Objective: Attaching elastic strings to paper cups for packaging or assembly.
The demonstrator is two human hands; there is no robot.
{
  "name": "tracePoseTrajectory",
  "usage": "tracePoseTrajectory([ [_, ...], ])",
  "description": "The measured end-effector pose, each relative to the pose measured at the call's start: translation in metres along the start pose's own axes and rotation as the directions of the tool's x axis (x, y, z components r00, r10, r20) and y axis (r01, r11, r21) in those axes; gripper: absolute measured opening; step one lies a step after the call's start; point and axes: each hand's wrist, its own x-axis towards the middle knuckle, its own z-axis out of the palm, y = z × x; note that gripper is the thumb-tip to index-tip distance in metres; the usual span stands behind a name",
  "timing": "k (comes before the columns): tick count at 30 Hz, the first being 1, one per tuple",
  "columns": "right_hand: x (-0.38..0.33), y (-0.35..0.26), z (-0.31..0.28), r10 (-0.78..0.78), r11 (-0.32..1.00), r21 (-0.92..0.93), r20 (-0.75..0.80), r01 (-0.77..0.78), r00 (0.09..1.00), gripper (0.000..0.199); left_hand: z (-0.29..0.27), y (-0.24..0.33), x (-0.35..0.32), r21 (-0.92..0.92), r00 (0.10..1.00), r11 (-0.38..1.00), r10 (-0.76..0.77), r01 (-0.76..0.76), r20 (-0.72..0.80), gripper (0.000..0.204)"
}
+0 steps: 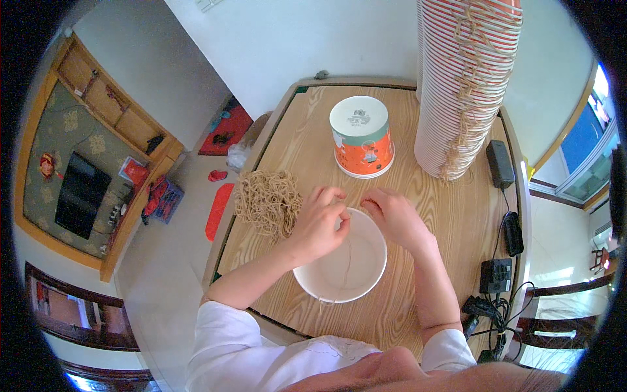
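An open white paper bucket stands upright on the wooden table in front of me. My left hand rests on its left rim with fingers pinched on a thin tan string that hangs down into the bucket. My right hand touches the far right rim, fingers curled. A loose heap of tan string handles lies on the table just left of my left hand. An upturned orange and white bucket stands beyond the hands.
A tall stack of nested red-striped white buckets with strings dangling rises at the back right. A black adapter, another black box and tangled cables lie along the table's right edge. The floor drops away at left.
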Motion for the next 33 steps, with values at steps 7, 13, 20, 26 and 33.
tracePoseTrajectory([
  [7,0.003,0.006,0.003,-0.006,0.995,0.100,0.062,0.000,0.998,0.014,0.003,-0.001,0.000,-0.004,1.000,1.000,-0.006,0.006,-0.009,0.008],
  [13,0.004,0.004,0.001,-0.026,0.982,0.190,0.095,0.008,0.995,0.015,0.006,-0.003,0.000,-0.022,1.000,1.000,0.015,-0.015,-0.026,0.007],
  [20,0.007,0.016,0.009,-0.015,0.935,0.349,0.214,-0.063,0.977,0.016,0.008,-0.007,-0.005,-0.006,0.999,1.000,0.024,-0.024,-0.049,0.008],
  [26,0.012,0.027,0.019,-0.090,0.874,0.482,0.279,-0.058,0.956,0.015,0.009,-0.010,-0.010,-0.050,0.999,0.998,-0.036,0.037,0.028,0.008],
  [33,0.010,0.020,0.024,-0.028,0.966,0.258,0.156,-0.013,0.987,0.020,0.005,-0.014,-0.014,0.002,1.000,1.000,0.003,-0.003,-0.023,0.011],
])
